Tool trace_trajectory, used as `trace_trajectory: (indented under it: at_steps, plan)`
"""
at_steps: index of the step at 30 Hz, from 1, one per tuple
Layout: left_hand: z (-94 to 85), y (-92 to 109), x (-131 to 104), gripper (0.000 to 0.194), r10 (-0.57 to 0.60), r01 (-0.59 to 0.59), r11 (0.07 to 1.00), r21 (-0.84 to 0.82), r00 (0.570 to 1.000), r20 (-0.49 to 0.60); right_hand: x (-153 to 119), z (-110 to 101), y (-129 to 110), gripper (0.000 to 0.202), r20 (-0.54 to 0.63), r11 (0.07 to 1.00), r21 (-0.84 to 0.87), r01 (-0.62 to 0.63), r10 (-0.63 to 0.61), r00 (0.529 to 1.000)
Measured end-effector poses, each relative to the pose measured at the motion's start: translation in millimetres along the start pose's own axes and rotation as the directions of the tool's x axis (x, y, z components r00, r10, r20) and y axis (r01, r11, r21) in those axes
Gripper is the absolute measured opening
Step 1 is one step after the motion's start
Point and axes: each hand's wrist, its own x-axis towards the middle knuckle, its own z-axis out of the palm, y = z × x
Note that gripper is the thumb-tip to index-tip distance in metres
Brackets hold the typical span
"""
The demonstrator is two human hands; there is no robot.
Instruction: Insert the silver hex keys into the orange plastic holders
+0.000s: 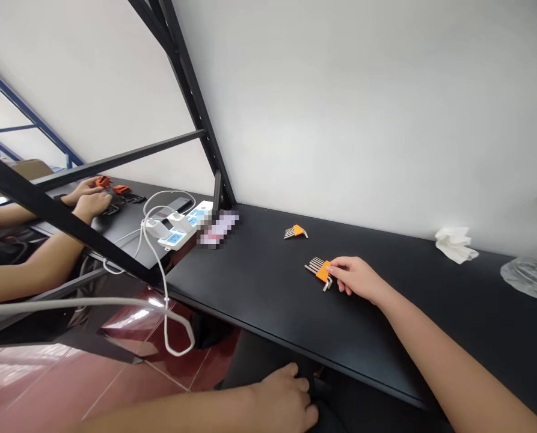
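Over the black table, my right hand pinches the orange holder of a hex key set between thumb and fingers. Its silver keys point to the left, and bent key ends show at the lower right. A second, similar hex key set with an orange holder lies farther back on the table, apart from my hand. Below the table's front edge, my left hand rests on dark clothing at my lap. Its fingers are loosely bent and somewhat apart, with nothing visible in them.
Crumpled white tissue and clear plastic lie at the right. A power strip with chargers and a looping white cable is at the left. Beyond the black frame, another person's hands handle orange-and-black items.
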Motion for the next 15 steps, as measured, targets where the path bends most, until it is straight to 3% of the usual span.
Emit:
trace_trajectory:
  at_steps: [3,6,9,15]
  plan:
    - [19.9,4.1,2.5,0.033,0.191,-0.184,0.979,-0.092,0.979,0.07,-0.1,0.0,0.3,0.032,0.017,1.0,0.004,0.01,-0.01,1.0]
    - [31.6,5.2,3.8,0.033,0.148,-0.141,0.981,-0.136,0.988,0.047,1.1,0.4,1.5,0.032,0.019,1.0,-0.003,0.008,-0.008,1.0]
    - [28.6,6.7,5.6,0.028,0.076,-0.076,0.996,-0.054,0.997,0.008,2.9,0.7,2.9,0.029,0.005,1.0,-0.016,-0.009,0.01,1.0]
    - [10.8,5.4,-3.6,0.026,0.108,-0.106,0.993,0.049,0.994,-0.02,3.4,-1.6,2.3,0.026,0.021,1.0,0.02,0.001,-0.001,1.0]
